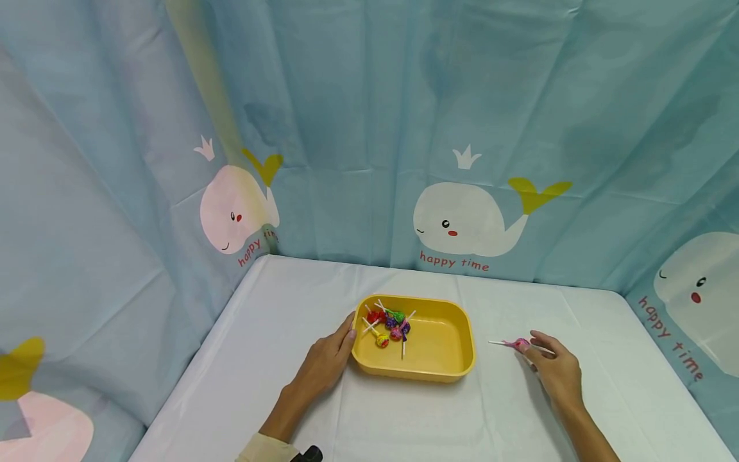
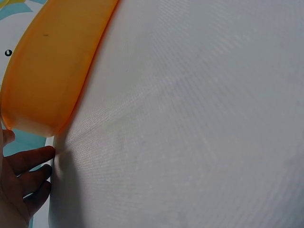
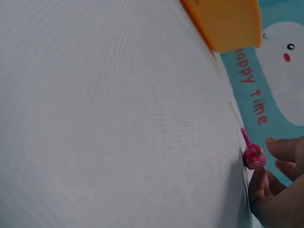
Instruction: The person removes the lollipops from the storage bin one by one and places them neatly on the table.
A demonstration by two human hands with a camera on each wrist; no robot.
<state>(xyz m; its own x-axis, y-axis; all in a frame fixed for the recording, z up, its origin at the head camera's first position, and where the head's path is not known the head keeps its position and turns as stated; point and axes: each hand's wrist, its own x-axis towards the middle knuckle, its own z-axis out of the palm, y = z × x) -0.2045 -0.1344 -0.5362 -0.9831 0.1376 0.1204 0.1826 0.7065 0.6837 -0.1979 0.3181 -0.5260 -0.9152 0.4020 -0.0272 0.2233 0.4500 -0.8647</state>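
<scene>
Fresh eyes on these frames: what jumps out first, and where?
Probably the yellow tray on the white table, with colorful lollipops bunched in its left half in the head view and the left hand against its left side. Next, the pink lollipop right of the tray, at the fingertips of the right hand. Behind it all hangs a blue whale-print cloth.

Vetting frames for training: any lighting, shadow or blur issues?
Head: bright, shadow beside the right hand; left wrist: dimmer, dark shadow by the left hand on the white fabric tablecloth; right wrist: dim, round pink-wrapped lollipop slightly soft, its thin pale stick faint.
</scene>
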